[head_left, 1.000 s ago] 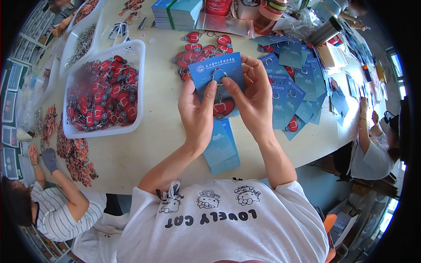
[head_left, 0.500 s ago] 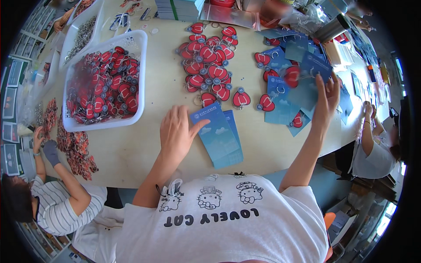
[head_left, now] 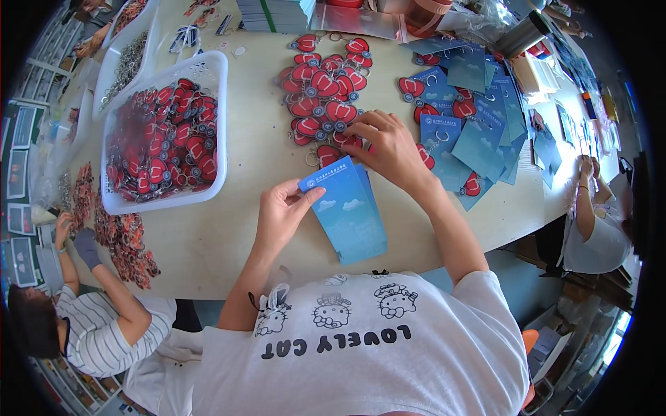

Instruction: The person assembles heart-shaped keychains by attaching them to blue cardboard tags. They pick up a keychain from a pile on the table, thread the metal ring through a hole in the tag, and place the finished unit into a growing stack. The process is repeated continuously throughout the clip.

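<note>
A blue card [head_left: 347,218] with white clouds, another card behind it, is pinched at its upper left corner between thumb and fingers of my left hand [head_left: 277,211]. My right hand [head_left: 388,149] is at the lower right of a pile of red heart-shaped keychains [head_left: 326,83]. Its thumb and fingertips close around a red keychain [head_left: 349,139], partly covered by the fingers. To the right lie several blue cards [head_left: 479,142] with metal rings through them, overlapping one another. Red keychains show among these cards.
A white basket [head_left: 223,125] full of red keychains stands at the left, with a tray of metal rings [head_left: 128,66] behind. Orange-red keychains [head_left: 121,243] lie near a co-worker in stripes [head_left: 104,333]. A card stack [head_left: 274,15] and a metal flask [head_left: 524,35] stand at the back.
My right hand has left the cards at the right and moved left to the keychain pile. A card with a keychain now lies there. My left hand has closed on the card's corner.
</note>
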The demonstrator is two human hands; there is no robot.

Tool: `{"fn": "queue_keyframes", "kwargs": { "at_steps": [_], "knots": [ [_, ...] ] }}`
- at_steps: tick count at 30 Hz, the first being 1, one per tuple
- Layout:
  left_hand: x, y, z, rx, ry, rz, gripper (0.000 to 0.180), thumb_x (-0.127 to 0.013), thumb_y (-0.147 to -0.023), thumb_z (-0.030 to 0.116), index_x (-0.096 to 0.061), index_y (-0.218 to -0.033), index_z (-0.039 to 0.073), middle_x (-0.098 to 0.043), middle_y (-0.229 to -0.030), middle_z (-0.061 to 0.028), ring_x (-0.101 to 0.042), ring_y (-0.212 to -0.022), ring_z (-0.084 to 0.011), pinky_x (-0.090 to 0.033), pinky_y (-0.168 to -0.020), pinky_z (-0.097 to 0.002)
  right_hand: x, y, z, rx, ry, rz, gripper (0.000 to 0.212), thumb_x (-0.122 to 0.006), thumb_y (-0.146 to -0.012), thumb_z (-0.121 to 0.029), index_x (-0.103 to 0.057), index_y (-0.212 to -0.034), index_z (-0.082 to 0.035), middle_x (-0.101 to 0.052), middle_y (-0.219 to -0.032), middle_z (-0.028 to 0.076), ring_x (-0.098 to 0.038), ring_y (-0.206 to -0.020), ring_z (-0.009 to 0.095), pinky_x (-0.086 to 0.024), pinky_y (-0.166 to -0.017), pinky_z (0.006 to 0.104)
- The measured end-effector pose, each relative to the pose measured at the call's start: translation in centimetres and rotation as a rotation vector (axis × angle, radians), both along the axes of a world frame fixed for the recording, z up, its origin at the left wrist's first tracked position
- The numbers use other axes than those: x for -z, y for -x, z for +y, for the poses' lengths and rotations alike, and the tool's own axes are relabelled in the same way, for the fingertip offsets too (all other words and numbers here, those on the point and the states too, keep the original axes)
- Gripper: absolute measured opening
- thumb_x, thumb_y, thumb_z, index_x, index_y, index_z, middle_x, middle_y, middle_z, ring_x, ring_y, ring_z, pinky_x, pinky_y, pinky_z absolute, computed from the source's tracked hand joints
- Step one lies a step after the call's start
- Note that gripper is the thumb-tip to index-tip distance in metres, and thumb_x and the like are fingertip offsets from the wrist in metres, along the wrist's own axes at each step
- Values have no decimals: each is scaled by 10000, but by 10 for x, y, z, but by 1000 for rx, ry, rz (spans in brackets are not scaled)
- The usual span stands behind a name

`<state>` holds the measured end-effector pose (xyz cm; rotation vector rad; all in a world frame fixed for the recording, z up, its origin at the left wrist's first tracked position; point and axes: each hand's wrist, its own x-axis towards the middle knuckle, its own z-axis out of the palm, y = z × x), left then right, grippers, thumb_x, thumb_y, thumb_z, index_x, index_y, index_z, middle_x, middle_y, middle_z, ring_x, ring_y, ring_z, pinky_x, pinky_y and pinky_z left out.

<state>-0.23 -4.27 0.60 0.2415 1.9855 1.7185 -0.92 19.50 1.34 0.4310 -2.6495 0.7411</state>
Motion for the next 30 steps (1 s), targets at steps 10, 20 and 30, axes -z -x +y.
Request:
{"fn": "queue_keyframes", "kwargs": {
  "at_steps": [10, 20, 30],
  "knots": [
    [-6, -2, -7, -115, -218, 105, 209, -639, -910, 141, -634, -1051, -13, -635, -996, -51, -557, -891, -75, -461, -751, -242, 9, 4, 3, -129, 39, -42, 149, -657, -816, -112, -571, -907, -32, -535, -986, 102, -563, -893, 275, -481, -771, 374],
    [-49, 47, 8, -455, -214, 545, 129, -568, -953, 78, -590, -1031, -22, -588, -895, 9, -523, -791, -35, -422, -727, -182, -64, -8, 8, -107, 621, -132, 120, -527, -956, -140, -507, -952, -22, -481, -1100, 105, -480, -1073, 241, -365, -970, 345],
    [-77, 33, 68, -223, -650, 258, 155, -619, -920, 70, -605, -1043, -23, -607, -942, -12, -565, -885, -69, -471, -795, -221, -79, -8, -26, 37, 502, 175, 104, -570, -918, -105, -542, -960, -15, -411, -1168, 178, -426, -1139, 304, -348, -975, 393]
  ]
}}
